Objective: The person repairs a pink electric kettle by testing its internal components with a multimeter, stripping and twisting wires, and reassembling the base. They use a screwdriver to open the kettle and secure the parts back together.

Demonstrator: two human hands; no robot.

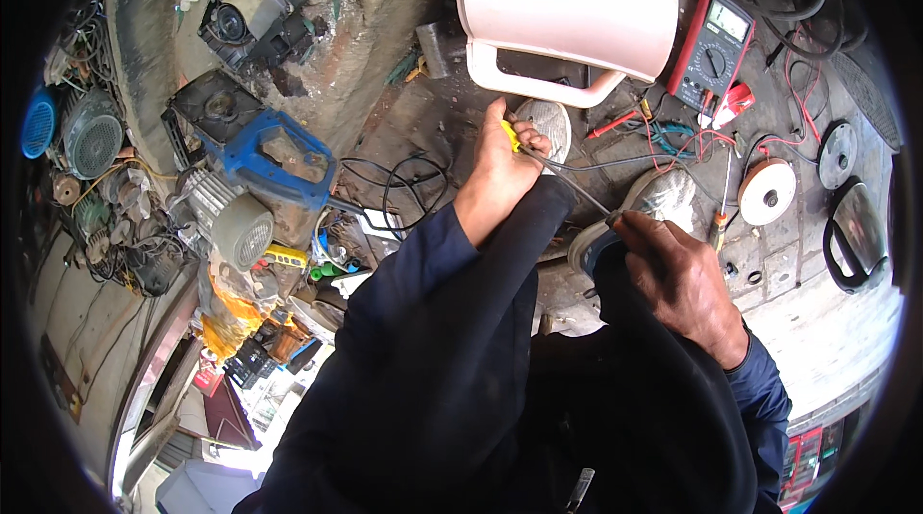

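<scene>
My left hand [500, 168] is closed on a yellow-handled tool [511, 134], its working end hidden, with a grey cable [577, 189] running from it toward my right hand [678, 288]. My right hand has its fingers closed on that cable near my knee. Beyond my left hand lies a pale pink kettle body [567, 4] on its side, handle toward me. A red-cased multimeter [711, 48] sits to its right with red and black leads. A white round kettle base part [766, 189], a grey disc [837, 153] and a screwdriver [719, 225] lie to the right.
On the left are a blue power tool [298, 187], a grey motor [226, 216], a dusty opened appliance [255, 14] and piles of parts and wires [87, 187]. My shoes [654, 192] rest on the paved floor. A dark lid-like piece [856, 225] lies at far right.
</scene>
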